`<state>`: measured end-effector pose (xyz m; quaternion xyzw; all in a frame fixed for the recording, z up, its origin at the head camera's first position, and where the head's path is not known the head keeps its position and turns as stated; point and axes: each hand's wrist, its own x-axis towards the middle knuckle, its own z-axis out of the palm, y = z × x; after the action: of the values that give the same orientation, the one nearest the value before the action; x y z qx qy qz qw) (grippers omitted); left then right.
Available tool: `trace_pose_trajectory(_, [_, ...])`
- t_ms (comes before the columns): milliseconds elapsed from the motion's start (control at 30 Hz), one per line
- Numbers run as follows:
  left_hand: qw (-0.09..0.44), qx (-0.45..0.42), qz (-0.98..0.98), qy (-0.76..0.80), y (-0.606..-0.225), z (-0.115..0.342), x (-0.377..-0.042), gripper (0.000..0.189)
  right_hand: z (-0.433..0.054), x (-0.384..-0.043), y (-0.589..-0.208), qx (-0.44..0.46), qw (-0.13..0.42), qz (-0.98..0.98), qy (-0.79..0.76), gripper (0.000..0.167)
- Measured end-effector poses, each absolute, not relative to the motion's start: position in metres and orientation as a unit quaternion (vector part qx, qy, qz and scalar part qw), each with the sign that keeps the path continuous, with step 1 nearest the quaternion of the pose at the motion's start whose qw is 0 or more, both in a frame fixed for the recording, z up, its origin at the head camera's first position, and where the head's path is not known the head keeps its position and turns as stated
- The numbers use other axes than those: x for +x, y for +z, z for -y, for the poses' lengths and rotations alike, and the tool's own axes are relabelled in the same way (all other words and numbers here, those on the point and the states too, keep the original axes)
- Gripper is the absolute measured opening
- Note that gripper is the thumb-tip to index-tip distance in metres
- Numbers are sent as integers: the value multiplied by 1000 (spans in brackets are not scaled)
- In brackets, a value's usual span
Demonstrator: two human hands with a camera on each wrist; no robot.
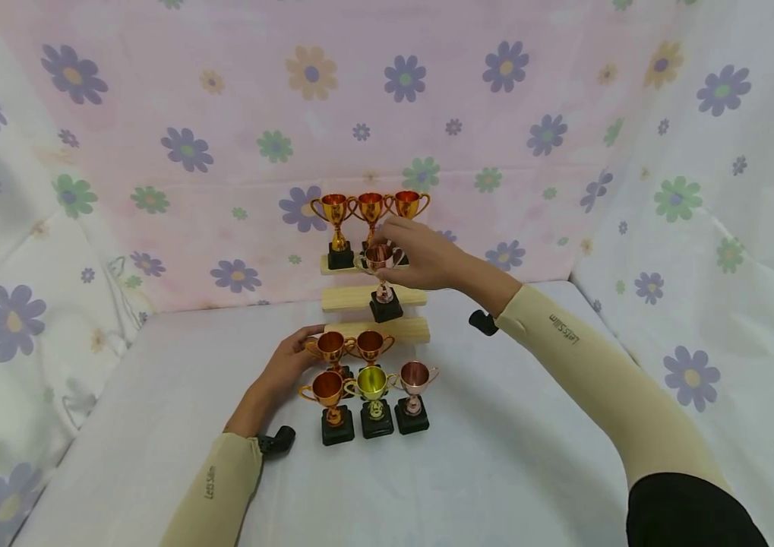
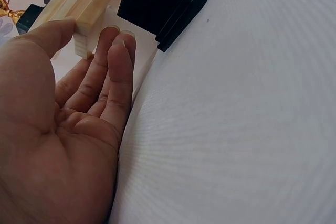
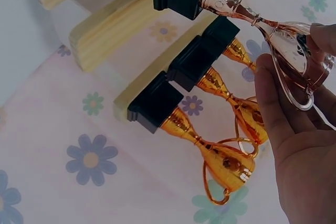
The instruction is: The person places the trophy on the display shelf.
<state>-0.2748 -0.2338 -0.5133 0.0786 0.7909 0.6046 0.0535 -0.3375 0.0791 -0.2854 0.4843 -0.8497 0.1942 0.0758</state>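
Note:
My right hand (image 1: 424, 254) grips a rose-gold trophy cup (image 3: 286, 40) by its bowl, thumb on one side and fingers on the other. Its black base hangs upright by the middle step of a wooden three-step stand (image 1: 335, 298). Three gold trophies (image 3: 226, 161) stand in a row on the top step. Low at the stand's left end is my left hand (image 2: 79, 119); the thumb touches the lowest step's end and the fingers extend beside it. Close by on the table are two copper-coloured trophies (image 1: 371, 344), partly hidden behind the front row.
The front row on the white table (image 1: 496, 456) has a copper-coloured trophy (image 1: 327, 389), a yellow-gold trophy (image 1: 373, 384) and another rose-gold trophy (image 1: 415, 377). A flower-patterned cloth (image 1: 236, 228) rises behind the stand and at both sides.

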Motion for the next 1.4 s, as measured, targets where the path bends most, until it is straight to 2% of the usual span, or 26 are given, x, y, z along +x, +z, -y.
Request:
trace_pose_trajectory(400, [57, 75, -792, 603, -512, 236, -280, 54, -43, -348, -274, 471, 63, 865, 159, 48])
trace_pose_trajectory(633, [60, 78, -789, 606, -511, 233, -280, 55, -31, -356, -280, 453, 49, 876, 161, 49])
trace_pose_trajectory(800, [62, 75, -791, 604, -513, 233, -280, 53, -24, -362, -284, 436, 53, 884, 162, 44])
trace_pose_trajectory(1067, [58, 77, -791, 605, -513, 234, -278, 53, -12, -369, -288, 439, 53, 878, 182, 48])
trace_pose_trajectory(1267, [53, 82, -793, 601, -512, 233, -278, 56, -5, -371, -290, 438, 51, 876, 193, 41])
trace_pose_trajectory(1400, [53, 80, -781, 617, -511, 233, -277, 55, -1, -371, -291, 433, 51, 878, 195, 43])
